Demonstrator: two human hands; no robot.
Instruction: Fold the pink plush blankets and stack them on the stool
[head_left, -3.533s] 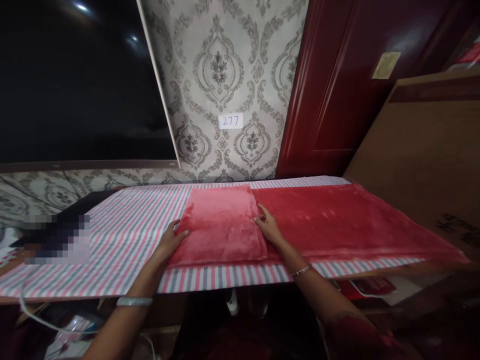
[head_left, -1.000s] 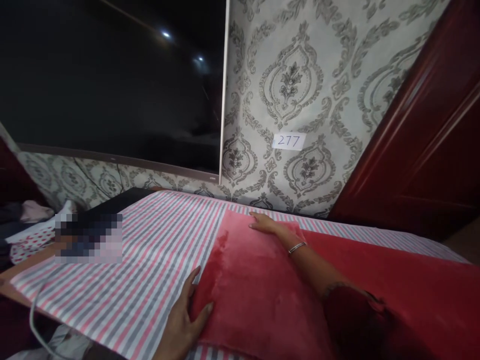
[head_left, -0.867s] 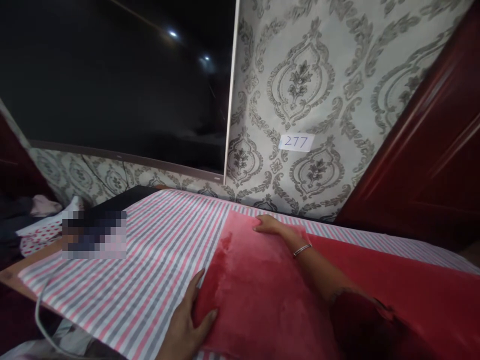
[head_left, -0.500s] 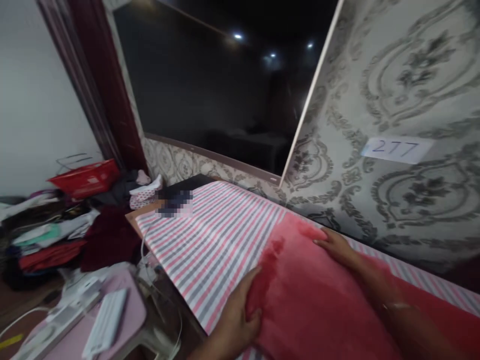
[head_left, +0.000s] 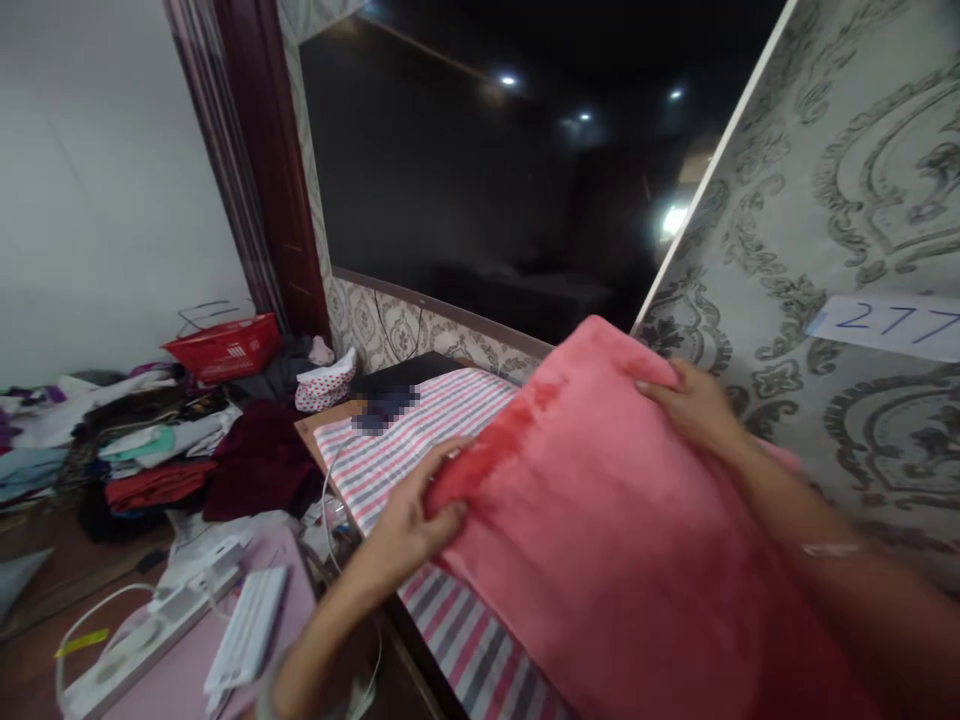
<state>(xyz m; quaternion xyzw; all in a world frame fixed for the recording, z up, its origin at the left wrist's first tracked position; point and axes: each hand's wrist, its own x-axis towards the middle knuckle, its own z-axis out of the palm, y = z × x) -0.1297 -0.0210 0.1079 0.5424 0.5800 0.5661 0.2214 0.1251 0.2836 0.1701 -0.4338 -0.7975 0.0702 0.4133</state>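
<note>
A reddish-pink piece of fabric [head_left: 592,510], with darker red smudged patches along its far left edge, is raised above the striped cloth [head_left: 420,440]. My left hand [head_left: 420,510] grips its left edge, thumb on top and fingers around the side. Near the far right corner, my right hand [head_left: 690,405] pinches the same fabric. The near part of the fabric drapes toward me and runs out of the bottom of the view. The pink, grey and white striped cloth covers the table beneath.
A pixelated dark item [head_left: 386,408] lies at the table's far left end. Left of it are heaped clothes [head_left: 165,440] and a red bag [head_left: 225,348]. A pink stool [head_left: 289,610] carries a white power strip [head_left: 142,640]. The large dark screen [head_left: 487,190] hangs behind the table.
Both hands have lifted the fabric from the striped cloth, its far edge now up in front of the screen's lower edge. The view has swung to the left.
</note>
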